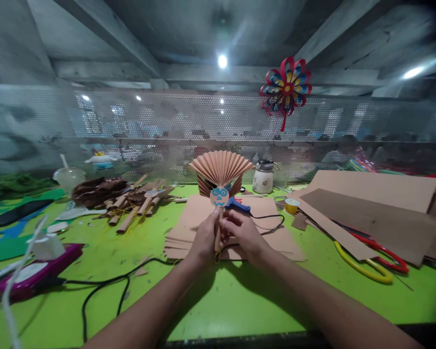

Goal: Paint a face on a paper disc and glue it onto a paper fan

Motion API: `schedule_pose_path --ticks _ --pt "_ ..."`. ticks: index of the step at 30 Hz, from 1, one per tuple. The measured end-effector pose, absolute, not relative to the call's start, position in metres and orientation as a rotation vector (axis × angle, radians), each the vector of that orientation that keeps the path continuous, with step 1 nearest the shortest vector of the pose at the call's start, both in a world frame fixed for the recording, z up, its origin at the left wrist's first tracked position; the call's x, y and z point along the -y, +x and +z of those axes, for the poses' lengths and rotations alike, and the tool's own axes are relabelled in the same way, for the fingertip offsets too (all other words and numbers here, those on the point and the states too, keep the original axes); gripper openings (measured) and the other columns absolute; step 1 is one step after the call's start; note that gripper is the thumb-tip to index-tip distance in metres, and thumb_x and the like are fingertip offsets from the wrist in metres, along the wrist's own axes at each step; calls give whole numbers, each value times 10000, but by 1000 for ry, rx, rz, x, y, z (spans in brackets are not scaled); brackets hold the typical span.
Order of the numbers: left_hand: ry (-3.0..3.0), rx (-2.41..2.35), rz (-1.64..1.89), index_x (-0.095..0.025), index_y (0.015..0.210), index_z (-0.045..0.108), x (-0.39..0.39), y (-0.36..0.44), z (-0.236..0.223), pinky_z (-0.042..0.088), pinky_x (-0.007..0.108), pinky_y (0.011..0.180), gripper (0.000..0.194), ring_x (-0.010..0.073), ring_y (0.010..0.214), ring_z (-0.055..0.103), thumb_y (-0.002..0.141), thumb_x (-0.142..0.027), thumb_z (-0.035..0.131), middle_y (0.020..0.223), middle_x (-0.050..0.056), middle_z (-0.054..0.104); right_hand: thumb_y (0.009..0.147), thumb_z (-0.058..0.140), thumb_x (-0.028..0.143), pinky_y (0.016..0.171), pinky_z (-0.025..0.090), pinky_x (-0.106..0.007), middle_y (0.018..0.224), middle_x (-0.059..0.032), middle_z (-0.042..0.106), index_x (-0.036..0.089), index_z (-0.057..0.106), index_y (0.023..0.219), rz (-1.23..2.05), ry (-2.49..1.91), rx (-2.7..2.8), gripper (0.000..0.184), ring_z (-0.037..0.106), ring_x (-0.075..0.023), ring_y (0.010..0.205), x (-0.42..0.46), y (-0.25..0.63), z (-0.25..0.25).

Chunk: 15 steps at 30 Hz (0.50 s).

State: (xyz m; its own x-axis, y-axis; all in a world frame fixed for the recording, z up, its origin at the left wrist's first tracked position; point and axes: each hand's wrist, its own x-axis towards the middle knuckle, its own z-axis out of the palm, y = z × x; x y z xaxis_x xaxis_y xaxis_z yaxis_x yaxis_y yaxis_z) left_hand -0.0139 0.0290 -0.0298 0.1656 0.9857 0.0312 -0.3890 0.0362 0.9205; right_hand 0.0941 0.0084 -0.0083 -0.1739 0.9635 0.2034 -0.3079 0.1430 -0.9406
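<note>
A pleated brown paper fan (221,166) stands upright in front of me, with a round disc (219,196) bearing a blue drawn face at its base. My left hand (206,236) is closed around the fan's rolled paper handle. On the handle's other side, my right hand (245,234) has its fingers curled against it, the fingertips partly hidden. Beneath both hands lies a stack of brown paper sheets (189,218). Behind the fan, a blue glue gun (239,205) rests on the stack, its black cord looping to the right.
Several rolled paper handles (129,218) lie at left beside brown crumpled material (98,190). A purple power strip (39,271) with cords sits front left. Scissors with red and yellow handles (365,271) lie right under brown sheets (370,208). A yellow spool (291,207) and a white jar (263,178) stand behind.
</note>
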Motion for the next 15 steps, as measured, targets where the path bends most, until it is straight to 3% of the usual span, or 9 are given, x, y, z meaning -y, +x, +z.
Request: schedule_pose_path --ticks 8,15 --pt "1012 -832 1288 -137 1000 585 -30 -13 -35 490 244 557 339 91 624 557 934 -461 512 829 8 598 596 773 335 484 499 -294 635 56 533 172 631 849 1294 -762 1197 333 524 -120 505 -20 89 -26" --pt "997 -843 1274 -142 1073 581 -27 -8 -35 527 301 656 359 130 751 606 929 -465 517 954 44 621 610 745 298 540 480 -278 659 13 623 151 663 845 1267 -812 1133 289 558 -141 579 -22 90 -25"
